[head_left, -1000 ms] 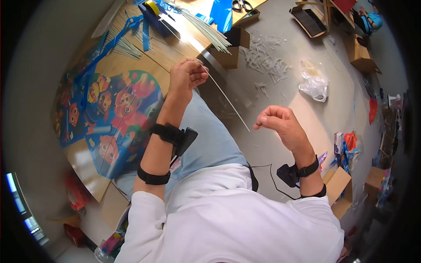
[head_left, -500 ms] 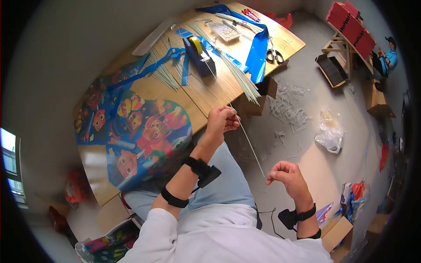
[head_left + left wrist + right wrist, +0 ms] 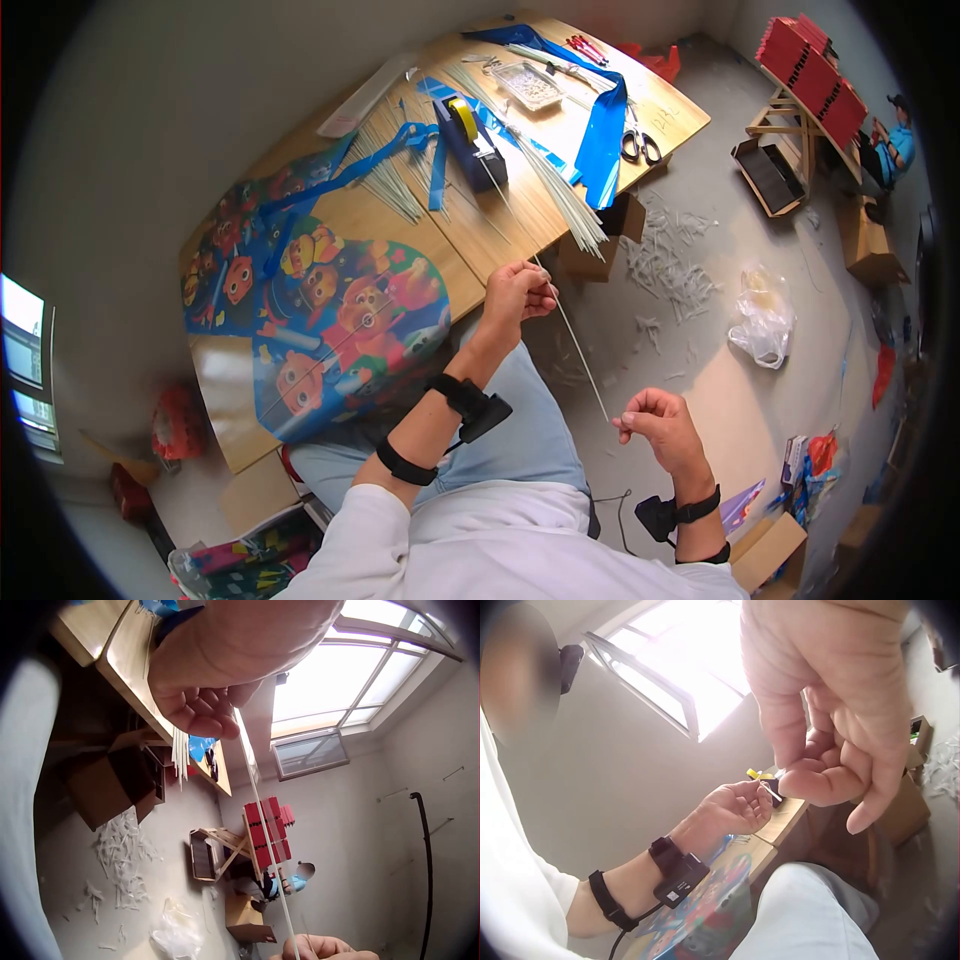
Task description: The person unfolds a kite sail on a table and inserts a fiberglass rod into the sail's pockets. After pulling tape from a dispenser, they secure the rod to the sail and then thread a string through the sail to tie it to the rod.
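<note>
In the head view my left hand (image 3: 522,300) pinches a thin white rod (image 3: 575,340) between thumb and fingers, over my lap just off the table edge. The rod slants down toward my right hand (image 3: 660,430), and its lower end is right by that hand's fingertips. My right thumb and forefinger meet, the other fingers curled; I cannot tell whether they hold anything. In the left wrist view the rod (image 3: 262,810) runs from the left fingers to the right hand (image 3: 322,949). A bundle of similar rods (image 3: 565,190) hangs over the table edge nearby.
The wooden table (image 3: 660,115) carries a cartoon-printed sheet (image 3: 350,310), a tape dispenser (image 3: 472,150), blue strips (image 3: 602,140), scissors (image 3: 640,148) and a clear tray (image 3: 527,86). White scraps (image 3: 670,260) and a plastic bag (image 3: 763,325) lie on the floor. Another person (image 3: 895,150) sits far right.
The head view has swung, bringing more of the table in and shifting both hands lower in it. The left hand keeps its pinch on the rod; the right hand stays near the rod's end.
</note>
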Demonstrator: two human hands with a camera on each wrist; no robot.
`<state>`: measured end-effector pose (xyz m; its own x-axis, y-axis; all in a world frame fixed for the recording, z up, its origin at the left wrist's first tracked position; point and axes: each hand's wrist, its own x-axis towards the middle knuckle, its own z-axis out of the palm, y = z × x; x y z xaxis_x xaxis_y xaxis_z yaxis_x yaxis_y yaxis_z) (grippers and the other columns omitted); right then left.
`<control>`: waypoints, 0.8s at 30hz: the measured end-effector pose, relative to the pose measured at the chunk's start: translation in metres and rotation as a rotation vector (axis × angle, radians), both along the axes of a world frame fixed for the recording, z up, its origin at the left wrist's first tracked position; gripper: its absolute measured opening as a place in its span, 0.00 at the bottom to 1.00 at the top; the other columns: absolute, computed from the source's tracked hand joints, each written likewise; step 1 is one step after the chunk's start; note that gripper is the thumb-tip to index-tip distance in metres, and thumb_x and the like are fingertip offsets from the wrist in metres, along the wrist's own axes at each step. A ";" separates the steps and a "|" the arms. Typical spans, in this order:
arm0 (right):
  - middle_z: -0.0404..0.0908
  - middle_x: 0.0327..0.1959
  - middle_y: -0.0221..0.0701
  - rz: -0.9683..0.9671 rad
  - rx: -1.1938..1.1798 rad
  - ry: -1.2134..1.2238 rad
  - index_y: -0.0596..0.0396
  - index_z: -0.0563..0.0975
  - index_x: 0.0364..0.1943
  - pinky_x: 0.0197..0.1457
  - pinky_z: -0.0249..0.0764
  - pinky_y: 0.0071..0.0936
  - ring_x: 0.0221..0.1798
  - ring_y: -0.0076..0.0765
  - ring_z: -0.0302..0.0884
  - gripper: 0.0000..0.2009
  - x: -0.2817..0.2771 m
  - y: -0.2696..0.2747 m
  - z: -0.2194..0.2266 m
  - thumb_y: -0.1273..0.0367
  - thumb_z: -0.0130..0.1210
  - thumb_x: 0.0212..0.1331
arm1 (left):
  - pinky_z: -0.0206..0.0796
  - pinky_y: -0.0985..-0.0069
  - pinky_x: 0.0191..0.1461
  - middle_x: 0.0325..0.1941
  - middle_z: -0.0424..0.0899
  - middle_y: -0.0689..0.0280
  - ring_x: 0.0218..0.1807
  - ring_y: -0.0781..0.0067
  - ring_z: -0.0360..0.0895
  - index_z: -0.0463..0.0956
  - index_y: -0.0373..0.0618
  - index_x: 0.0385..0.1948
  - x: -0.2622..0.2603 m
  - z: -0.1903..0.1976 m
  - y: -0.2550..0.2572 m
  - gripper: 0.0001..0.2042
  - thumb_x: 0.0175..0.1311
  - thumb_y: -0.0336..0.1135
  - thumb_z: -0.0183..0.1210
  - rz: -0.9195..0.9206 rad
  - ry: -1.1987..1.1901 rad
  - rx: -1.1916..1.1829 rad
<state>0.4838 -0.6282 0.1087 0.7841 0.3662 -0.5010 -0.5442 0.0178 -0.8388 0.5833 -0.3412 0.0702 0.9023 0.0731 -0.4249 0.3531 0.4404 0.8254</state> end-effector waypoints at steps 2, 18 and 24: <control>0.82 0.28 0.34 0.005 -0.013 -0.004 0.62 0.77 0.33 0.39 0.78 0.25 0.30 0.29 0.81 0.04 0.001 -0.001 -0.002 0.77 0.60 0.57 | 0.78 0.79 0.34 0.29 0.86 0.63 0.27 0.77 0.83 0.76 0.45 0.34 0.001 -0.001 0.000 0.03 0.67 0.31 0.55 0.000 0.008 0.000; 0.81 0.24 0.33 -0.027 -0.033 0.131 0.61 0.76 0.31 0.48 0.84 0.34 0.26 0.32 0.82 0.06 0.015 -0.010 -0.018 0.83 0.60 0.53 | 0.75 0.75 0.28 0.26 0.84 0.63 0.24 0.74 0.81 0.75 0.44 0.30 0.079 -0.032 0.150 0.04 0.64 0.32 0.55 0.284 0.131 0.281; 0.81 0.25 0.33 0.009 -0.018 0.162 0.63 0.77 0.32 0.52 0.80 0.31 0.27 0.30 0.82 0.04 0.022 -0.015 -0.027 0.82 0.60 0.53 | 0.73 0.76 0.23 0.26 0.84 0.61 0.24 0.73 0.82 0.76 0.39 0.32 0.110 -0.027 0.170 0.05 0.65 0.30 0.57 0.284 0.182 0.550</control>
